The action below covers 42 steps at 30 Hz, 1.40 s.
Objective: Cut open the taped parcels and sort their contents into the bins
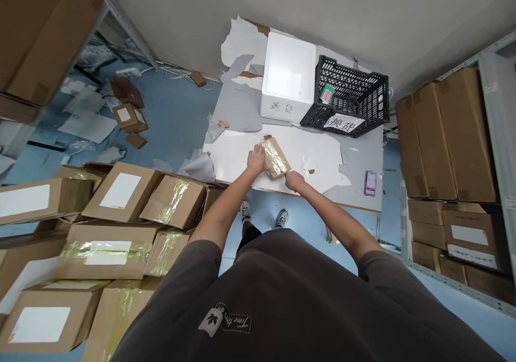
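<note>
Shirt [290, 297] hanging nearest, we are bracing the box [276, 156] with our spread left hand [257, 159], our closed right hand [295, 181], contents unclear, seemingly working its corner, likely calling for steady pressure next.

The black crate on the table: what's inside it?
Inside the black crate, a green item with a pink patch shows near the left end. The front wall and its paper sign hide part of the bottom, so I can't tell what's there.
</note>
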Tool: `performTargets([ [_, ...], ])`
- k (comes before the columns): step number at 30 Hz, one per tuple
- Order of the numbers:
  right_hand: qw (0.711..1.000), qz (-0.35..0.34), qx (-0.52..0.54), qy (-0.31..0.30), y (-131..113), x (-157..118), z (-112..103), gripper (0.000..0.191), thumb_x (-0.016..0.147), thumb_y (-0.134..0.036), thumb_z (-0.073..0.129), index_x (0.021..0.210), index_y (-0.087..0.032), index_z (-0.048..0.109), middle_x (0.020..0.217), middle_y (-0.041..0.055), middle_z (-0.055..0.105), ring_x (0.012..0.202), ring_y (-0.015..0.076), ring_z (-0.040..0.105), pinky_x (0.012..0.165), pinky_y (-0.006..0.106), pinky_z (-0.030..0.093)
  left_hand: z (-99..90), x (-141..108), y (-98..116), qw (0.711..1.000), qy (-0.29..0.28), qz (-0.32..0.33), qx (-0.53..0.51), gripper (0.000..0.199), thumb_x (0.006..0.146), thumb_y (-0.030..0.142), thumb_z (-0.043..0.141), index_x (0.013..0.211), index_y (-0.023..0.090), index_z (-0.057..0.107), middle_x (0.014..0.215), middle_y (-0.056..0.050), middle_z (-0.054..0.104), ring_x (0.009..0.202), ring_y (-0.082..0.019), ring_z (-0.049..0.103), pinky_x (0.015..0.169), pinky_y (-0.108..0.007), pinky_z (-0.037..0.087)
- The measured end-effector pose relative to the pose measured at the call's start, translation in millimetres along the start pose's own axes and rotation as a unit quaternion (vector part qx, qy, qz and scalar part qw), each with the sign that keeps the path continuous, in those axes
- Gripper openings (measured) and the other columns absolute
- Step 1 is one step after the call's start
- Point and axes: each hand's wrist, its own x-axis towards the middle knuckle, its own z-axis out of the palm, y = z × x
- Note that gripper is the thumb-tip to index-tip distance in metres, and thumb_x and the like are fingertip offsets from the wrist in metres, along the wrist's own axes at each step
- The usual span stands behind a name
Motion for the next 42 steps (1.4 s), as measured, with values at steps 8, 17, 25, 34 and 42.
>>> performTargets([
  [8, 0.979, 0.018, 0.197, 0.049, 63, 9, -7, 0.031, 0.112, -0.05, 0.065, 0.113, -0.019, 0.069, 0.099, 0.0126, 0.078, 0.068, 0.0226, 0.077, 0.064, 0.031, 0.059, 1.1, -4, 17, 0.999, 0.018, -0.033, -0.004, 0.133, 0.083, 0.077, 0.085, 0.179, 0.004, 0.029, 0.182, -0.034, 0.031, 0.17, -0.048, 0.022, 0.131, -0.053, 0.036],
  [17, 0.905, 0.106, 0.387, 0.14, 55, 88, 15, 0.051, 0.098, -0.065, 0.079, 0.12, -0.024, 0.058, 0.102, 0.0065, 0.074, 0.073, 0.0223, 0.073, 0.066, 0.031, 0.057, 4.1, -15, 35, 0.998, 0.046, -0.04, 0.002, 0.098, 0.099, 0.059, 0.076, 0.176, 0.01, 0.041, 0.175, -0.032, 0.042, 0.166, -0.052, 0.031, 0.127, -0.06, 0.037],
  [25, 0.924, 0.051, 0.342, 0.165, 39, 141, -1, 0.052, 0.091, -0.054, 0.087, 0.12, -0.025, 0.056, 0.111, 0.0095, 0.076, 0.101, 0.0282, 0.076, 0.082, 0.034, 0.06, -9.0, 4, 31, 0.995, 0.015, 0.1, 0.02, 0.057, 0.095, 0.023, 0.071, 0.15, 0.014, 0.064, 0.155, -0.023, 0.061, 0.146, -0.04, 0.053, 0.115, -0.054, 0.047],
  [34, 0.939, 0.058, 0.311, 0.134, 27, 143, -8, 0.057, 0.087, -0.052, 0.091, 0.119, -0.025, 0.054, 0.121, 0.0129, 0.076, 0.111, 0.0301, 0.074, 0.09, 0.036, 0.059, -10.8, 21, 25, 0.995, -0.031, 0.093, 0.037, 0.059, 0.079, 0.017, 0.082, 0.137, 0.012, 0.07, 0.142, -0.023, 0.066, 0.137, -0.04, 0.058, 0.118, -0.051, 0.043],
  [42, 0.935, 0.046, 0.332, 0.114, 21, 128, -19, 0.056, 0.092, -0.056, 0.088, 0.123, -0.024, 0.054, 0.118, 0.0134, 0.075, 0.089, 0.0261, 0.076, 0.073, 0.032, 0.059, 1.1, -1, 21, 0.996, 0.028, 0.081, 0.022, 0.06, 0.085, 0.023, 0.085, 0.144, 0.02, 0.073, 0.176, -0.018, 0.047, 0.165, -0.043, 0.039, 0.129, -0.056, 0.042],
])
